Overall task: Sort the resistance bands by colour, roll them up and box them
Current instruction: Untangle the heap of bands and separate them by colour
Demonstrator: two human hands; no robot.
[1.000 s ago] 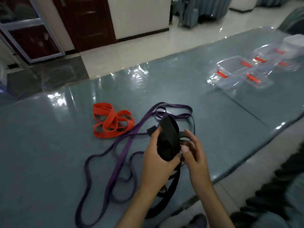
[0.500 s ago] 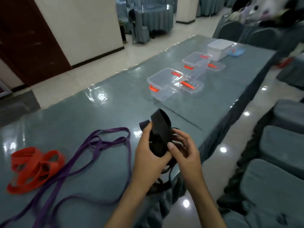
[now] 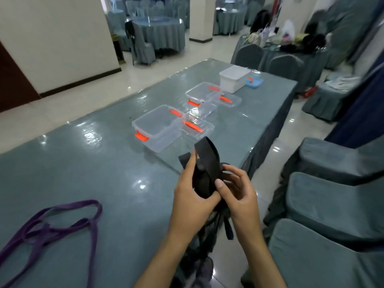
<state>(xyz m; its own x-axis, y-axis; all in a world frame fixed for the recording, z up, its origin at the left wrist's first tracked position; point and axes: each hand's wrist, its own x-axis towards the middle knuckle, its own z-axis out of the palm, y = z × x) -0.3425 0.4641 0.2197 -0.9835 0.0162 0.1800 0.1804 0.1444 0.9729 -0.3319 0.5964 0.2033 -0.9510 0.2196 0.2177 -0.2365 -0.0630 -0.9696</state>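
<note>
**Now rolling the black band, with the boxes waiting beyond**

Plainly, the step in hand is the rolling: the black band is half wound into a fat coil held just right of the frame's centre, above the near edge of the worktop. Its loose tail hangs down between the forearms toward the floor, so my judgement is that the roll is not finished.

The left hand has its grip clamped on the coil, thumb up along the left side and palm under it. The right hand pinches the coil from the right, its thumb pressed on the lower front and the fingers curled behind. Both forearms rise from the bottom of the frame and meet at the band.

The next move likely calls for feeding the hanging tail up and round the coil, keeping the turns tight so they do not spring open, then carrying the roll to a box. The nearest clear box stands open just above the hands in the picture, its lid lying beside it on the right; a second clear box and a white box sit farther toward the upper right.

The purple band lies unrolled on the worktop at lower left.
</note>
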